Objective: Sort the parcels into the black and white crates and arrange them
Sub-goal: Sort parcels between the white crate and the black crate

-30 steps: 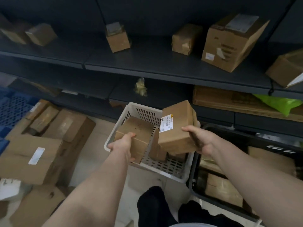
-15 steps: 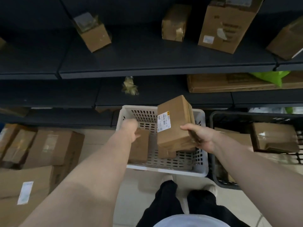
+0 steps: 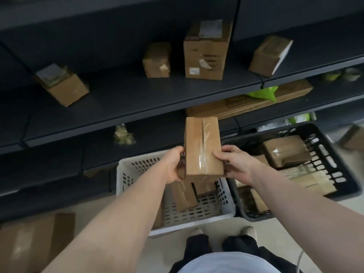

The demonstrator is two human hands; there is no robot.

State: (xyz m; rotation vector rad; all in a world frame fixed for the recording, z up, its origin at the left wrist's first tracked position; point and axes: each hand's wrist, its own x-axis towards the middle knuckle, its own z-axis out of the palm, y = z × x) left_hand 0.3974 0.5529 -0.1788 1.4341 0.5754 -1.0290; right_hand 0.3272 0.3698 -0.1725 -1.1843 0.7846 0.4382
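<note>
I hold a taped brown cardboard parcel [image 3: 202,146] up above the white crate [image 3: 136,170], its long side pointing away from me. My left hand [image 3: 173,164] grips its left side and my right hand [image 3: 234,162] grips its right side. Inside the white crate stand two smaller brown parcels [image 3: 185,196], partly hidden by the held one. The black crate [image 3: 334,166] sits right of the white one, touching it, and holds several flat parcels [image 3: 285,152].
Dark shelves run across the back with several cardboard boxes [image 3: 206,52] on the upper level, plus a flat carton and a green bag [image 3: 264,93] below. A large box [image 3: 35,241] lies on the floor at lower left. My feet [image 3: 222,231] stand just before the crates.
My left hand let go of the parcel in the white crate and took hold of the raised parcel's left side. The parcel turned, its label now out of sight. The view shifted left.
</note>
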